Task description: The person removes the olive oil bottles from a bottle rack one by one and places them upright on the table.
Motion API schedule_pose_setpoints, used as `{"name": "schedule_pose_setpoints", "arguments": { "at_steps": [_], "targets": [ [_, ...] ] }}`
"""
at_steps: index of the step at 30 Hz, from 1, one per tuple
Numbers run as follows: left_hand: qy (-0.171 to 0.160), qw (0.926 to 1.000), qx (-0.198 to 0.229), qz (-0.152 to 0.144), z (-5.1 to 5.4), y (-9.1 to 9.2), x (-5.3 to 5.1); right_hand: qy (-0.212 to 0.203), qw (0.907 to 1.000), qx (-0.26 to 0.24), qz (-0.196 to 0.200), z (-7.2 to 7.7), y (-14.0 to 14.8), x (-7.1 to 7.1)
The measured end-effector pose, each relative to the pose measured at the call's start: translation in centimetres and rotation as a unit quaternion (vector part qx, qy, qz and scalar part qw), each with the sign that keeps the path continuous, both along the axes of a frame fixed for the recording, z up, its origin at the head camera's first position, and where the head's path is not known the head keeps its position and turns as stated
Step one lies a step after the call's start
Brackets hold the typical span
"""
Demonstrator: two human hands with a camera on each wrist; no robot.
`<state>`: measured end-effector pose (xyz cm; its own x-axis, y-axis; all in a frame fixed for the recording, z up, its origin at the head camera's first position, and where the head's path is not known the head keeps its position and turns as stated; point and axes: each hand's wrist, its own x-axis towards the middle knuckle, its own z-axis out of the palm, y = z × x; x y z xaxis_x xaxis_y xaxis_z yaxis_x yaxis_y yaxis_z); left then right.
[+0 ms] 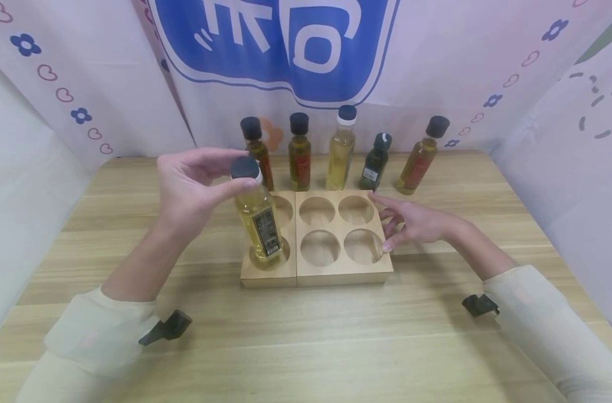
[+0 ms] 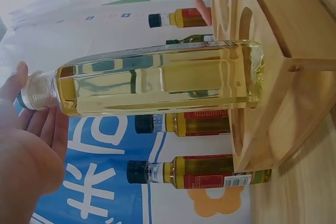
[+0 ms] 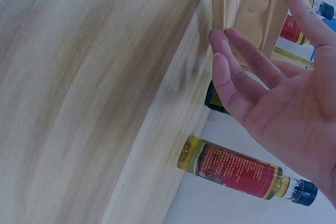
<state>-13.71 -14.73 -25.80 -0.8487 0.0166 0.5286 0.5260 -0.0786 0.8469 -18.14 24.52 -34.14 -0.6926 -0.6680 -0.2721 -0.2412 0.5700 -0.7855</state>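
My left hand (image 1: 185,184) pinches a tall clear bottle of pale yellow oil (image 1: 257,224) by its dark cap and white neck ring, between thumb and fingers. Tilted a little, the bottle has its base at the front left hole of a wooden bottle rack (image 1: 343,278); whether it touches the bottom is hard to tell. In the left wrist view, the bottle (image 2: 157,80) crosses in front of the rack. My right hand (image 1: 411,221) touches the rack's right end, its thumb on the top edge and its fingers loosely bent against the side.
Behind the rack stand a red-labelled bottle (image 1: 300,159), another pale oil bottle (image 1: 340,157) and a small dark green bottle (image 1: 373,165). More red-labelled bottles stand at the left and at the right (image 1: 417,165). A printed curtain (image 1: 426,56) hangs behind the wooden table (image 1: 336,347).
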Motion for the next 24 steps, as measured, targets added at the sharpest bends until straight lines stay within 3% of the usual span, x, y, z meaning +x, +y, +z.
{"name": "schedule_pose_setpoints", "arguments": {
  "at_steps": [24],
  "targets": [
    [0.030, 0.9969, 0.060, 0.041, 1.07, 0.10, -0.89, 0.005, 1.0000, -0.005, 0.000, -0.14, 0.05, -0.01]
  ]
}}
